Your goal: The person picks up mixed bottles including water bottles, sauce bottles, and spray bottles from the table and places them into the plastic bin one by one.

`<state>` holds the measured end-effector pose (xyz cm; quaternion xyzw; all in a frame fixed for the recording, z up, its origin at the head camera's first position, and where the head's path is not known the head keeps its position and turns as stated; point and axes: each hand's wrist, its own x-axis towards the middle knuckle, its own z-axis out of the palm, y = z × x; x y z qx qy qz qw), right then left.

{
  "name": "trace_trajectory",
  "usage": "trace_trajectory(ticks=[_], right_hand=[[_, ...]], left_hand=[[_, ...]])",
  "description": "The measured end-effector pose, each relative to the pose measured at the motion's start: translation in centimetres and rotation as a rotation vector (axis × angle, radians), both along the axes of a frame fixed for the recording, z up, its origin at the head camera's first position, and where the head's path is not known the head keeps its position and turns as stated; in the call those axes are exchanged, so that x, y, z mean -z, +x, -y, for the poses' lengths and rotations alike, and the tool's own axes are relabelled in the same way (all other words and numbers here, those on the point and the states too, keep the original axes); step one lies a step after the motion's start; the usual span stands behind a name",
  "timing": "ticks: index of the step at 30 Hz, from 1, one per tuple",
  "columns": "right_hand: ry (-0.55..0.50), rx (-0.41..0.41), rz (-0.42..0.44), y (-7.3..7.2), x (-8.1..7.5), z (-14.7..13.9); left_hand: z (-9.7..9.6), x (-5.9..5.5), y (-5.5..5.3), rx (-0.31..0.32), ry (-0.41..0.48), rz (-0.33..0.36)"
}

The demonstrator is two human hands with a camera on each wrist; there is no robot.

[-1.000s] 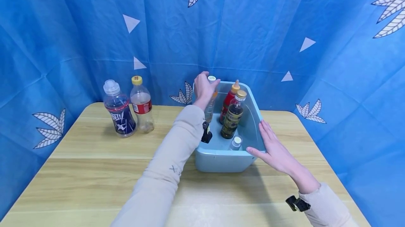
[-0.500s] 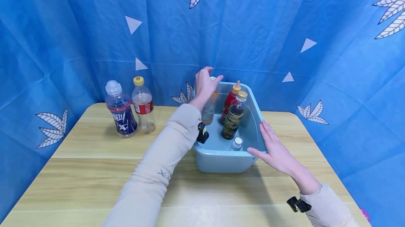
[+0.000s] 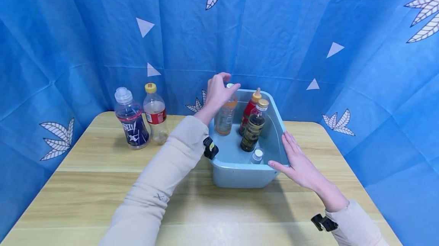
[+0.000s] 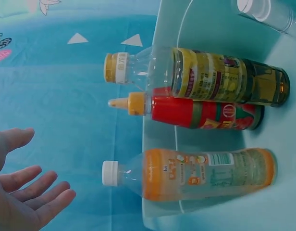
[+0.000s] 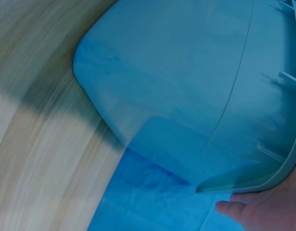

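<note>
Pale-blue plastic bin (image 3: pixel 240 177) takes the straight-fingered right hand (image 3: pixel 299 163) on its rim, presumably for steadiness. Orange-labelled bottle (image 4: pixel 205 175) stands unaided, the left hand (image 4: pixel 27 195) spread and clear.

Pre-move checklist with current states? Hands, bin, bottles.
1. Left hand clear of orange bottle: ok, gap visible in left wrist view.
2. Right hand on bin: ok.
3. Orange bottle upright: ok.
4. Red bottle and dark bottle upright: ok.
5. Clear bottle base flat: cannot tell, out of sight.
6. All bottles in bin: not ok, blue bottle and yellow-capped bottle on table.
</note>
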<state>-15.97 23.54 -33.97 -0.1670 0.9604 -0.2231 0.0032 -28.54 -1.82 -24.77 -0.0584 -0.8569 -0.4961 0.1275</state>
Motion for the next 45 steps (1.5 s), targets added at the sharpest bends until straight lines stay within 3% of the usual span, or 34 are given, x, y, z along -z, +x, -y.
trace_trajectory(ticks=[11, 18, 45], right_hand=[[-0.006, -0.002, -0.004, 0.0, 0.0, 0.0], [-0.003, -0.001, -0.011, 0.0, 0.1, 0.0], [-0.014, 0.002, -0.010, 0.0, 0.2, 0.0]], left_hand=[[2.3, -0.9, 2.1, 0.051, 0.025, 0.021], [3.9, -0.4, 2.9, 0.060, 0.035, -0.050], [10.9, 1.7, 4.4, -0.105, 0.001, -0.163]])
